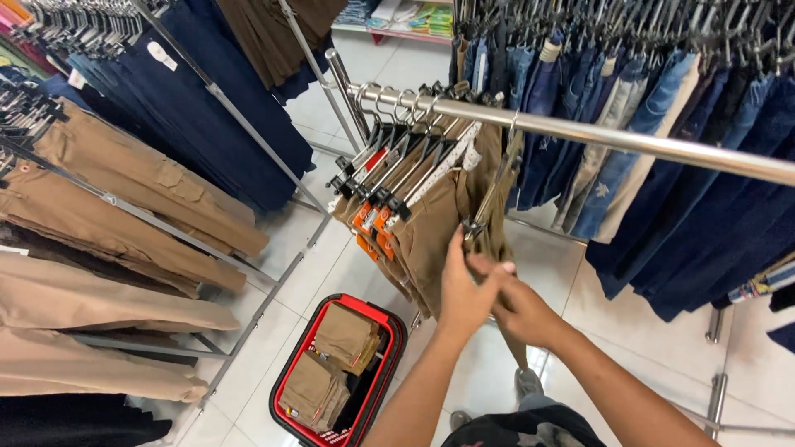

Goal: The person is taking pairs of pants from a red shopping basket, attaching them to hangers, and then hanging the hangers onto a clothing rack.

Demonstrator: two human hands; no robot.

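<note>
My left hand (pixel 460 291) and my right hand (pixel 515 303) meet in front of a pair of brown trousers (pixel 490 217) hanging from a clip hanger (pixel 493 187) on a chrome rail (pixel 629 142). Both hands touch the trousers' lower part, fingers overlapping; the exact grip is hidden. Several more brown trousers (pixel 418 240) on black clip hangers with orange tags hang to the left on the same rail.
A red basket (pixel 291 364) with folded brown trousers (pixel 344 335) stands on the white tiled floor below. Racks of tan trousers (pixel 124 190) and navy garments (pixel 207 108) fill the left. Blue jeans (pixel 662 141) hang at the right behind the rail.
</note>
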